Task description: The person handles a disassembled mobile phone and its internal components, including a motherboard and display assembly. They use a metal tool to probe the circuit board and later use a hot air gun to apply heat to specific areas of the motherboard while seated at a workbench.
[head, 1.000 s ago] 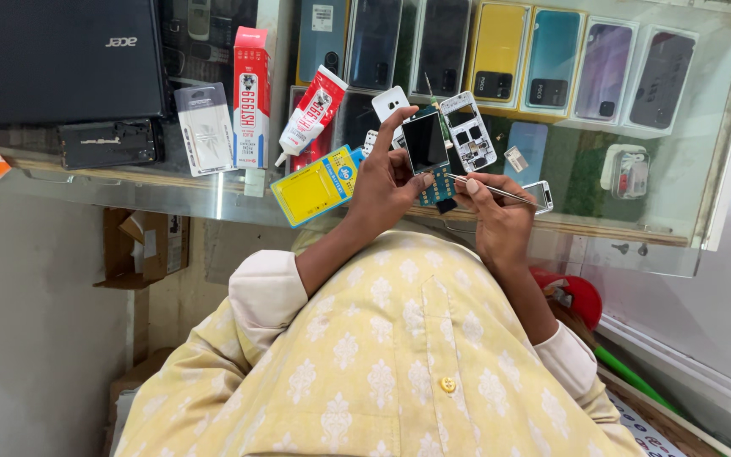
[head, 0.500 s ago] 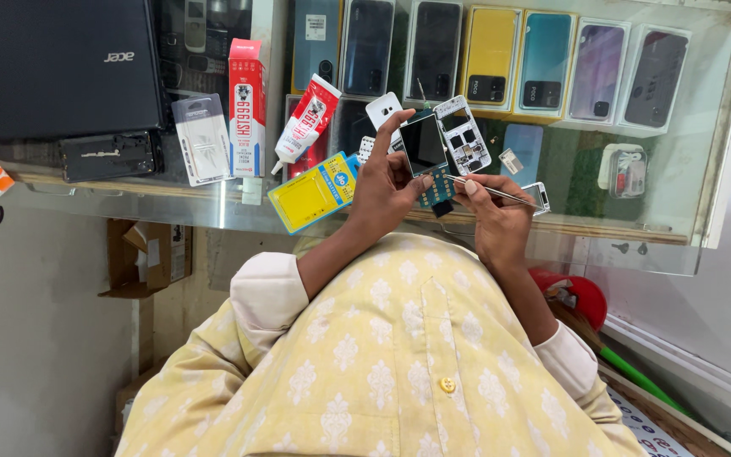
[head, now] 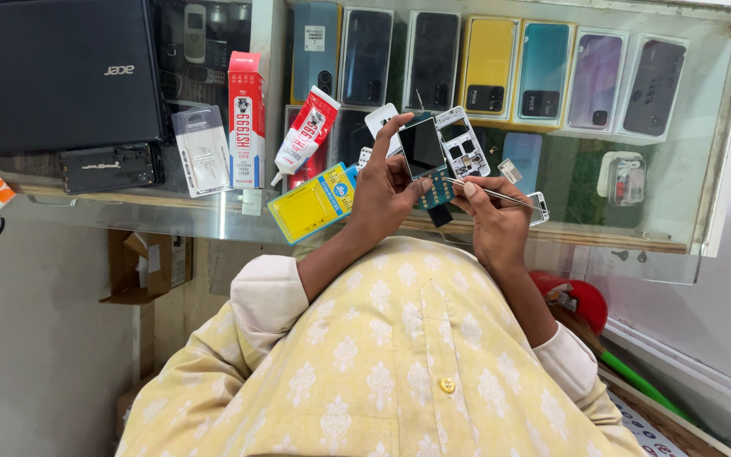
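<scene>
Green circuit board with its small dark screen (head: 423, 156) sits up in my left hand (head: 387, 190), above the glass worktop (head: 171, 211); my right hand (head: 492, 216) pinches thin tweezers (head: 488, 193) at the board's edge. I judge a slip could scratch the screen or drop the board onto the glass. Just left lie 1 yellow card (head: 313, 203), 1 red-and-white tube (head: 306, 135) and 1 upright red box (head: 246, 118); coloured phone boxes (head: 488, 63) line up under the glass.

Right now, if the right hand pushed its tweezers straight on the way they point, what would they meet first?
The right hand aims the tweezers leftward at the small phone board held in the left hand. The tips look nearly on it, so probably that board; depth is unclear.
</scene>
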